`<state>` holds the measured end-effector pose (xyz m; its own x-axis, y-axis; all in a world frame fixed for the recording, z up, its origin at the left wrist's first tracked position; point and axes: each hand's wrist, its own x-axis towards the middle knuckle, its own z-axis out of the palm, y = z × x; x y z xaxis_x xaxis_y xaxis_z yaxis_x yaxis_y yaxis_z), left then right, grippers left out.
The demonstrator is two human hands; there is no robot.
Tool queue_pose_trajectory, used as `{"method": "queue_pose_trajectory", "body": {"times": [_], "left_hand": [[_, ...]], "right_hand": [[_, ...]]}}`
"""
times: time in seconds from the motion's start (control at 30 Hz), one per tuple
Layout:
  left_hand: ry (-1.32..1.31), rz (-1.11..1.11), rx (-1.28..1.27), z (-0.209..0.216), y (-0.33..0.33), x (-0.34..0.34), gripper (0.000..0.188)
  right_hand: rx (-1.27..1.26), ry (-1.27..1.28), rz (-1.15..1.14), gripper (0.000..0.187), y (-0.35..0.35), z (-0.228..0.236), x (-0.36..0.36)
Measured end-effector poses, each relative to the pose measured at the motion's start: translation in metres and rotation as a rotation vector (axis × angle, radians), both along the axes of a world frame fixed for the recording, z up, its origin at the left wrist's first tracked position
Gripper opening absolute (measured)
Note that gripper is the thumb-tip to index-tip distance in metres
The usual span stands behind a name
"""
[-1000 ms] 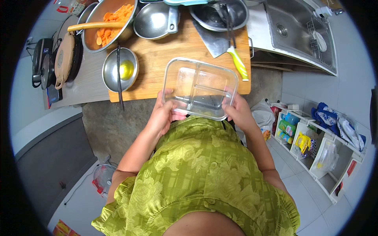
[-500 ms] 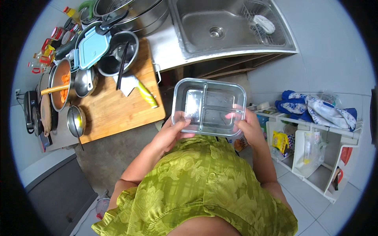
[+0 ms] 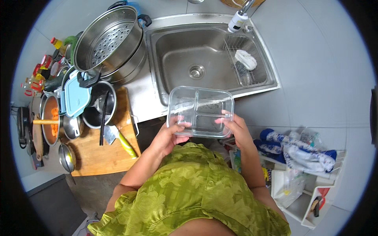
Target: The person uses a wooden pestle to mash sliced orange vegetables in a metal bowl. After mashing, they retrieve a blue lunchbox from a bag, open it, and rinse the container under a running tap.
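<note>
A clear glass food container (image 3: 212, 108) with three compartments is held in front of me, at the near edge of the sink (image 3: 177, 59). Its inside looks bare. My left hand (image 3: 170, 135) grips its near left corner, thumb over the rim. At the near right corner my right hand (image 3: 236, 128) holds it in the same way, with fingers showing through the glass. A light-blue lid (image 3: 77, 94) lies tilted on a dark pot (image 3: 105, 112) to the left.
On the wooden cutting board (image 3: 98, 157) lies a knife with a yellow-green handle (image 3: 126, 146). A large steel steamer (image 3: 110, 43) stands left of the sink. A wire rack holds a white cloth (image 3: 245, 59). A faucet (image 3: 238, 21) rises behind. A white shelf (image 3: 311, 192) stands at right.
My view has swung up toward the sink, bringing the faucet and whole steamer into sight. The glass container, still in both hands, is now against the sink's near edge.
</note>
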<state>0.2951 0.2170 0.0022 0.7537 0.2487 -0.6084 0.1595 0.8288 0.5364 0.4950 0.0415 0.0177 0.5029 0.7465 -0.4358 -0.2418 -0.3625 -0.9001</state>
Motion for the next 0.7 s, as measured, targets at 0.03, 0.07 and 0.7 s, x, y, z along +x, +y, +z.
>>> {"method": "queue_pose_trajectory", "body": {"times": [0.03, 0.07, 0.7], "left_hand": [[0.005, -0.004, -0.022, 0.000, 0.006, 0.011, 0.048], [-0.024, 0.004, -0.063, -0.007, 0.010, 0.023, 0.050], [0.031, 0.257, -0.114, -0.034, 0.070, 0.144, 0.063]], "right_hand": [[-0.013, -0.014, -0.005, 0.043, 0.005, 0.003, 0.013], [-0.026, -0.028, -0.010, 0.043, 0.010, 0.006, 0.026], [-0.178, -0.240, -0.184, 0.049, 0.148, -0.026, 0.251]]}}
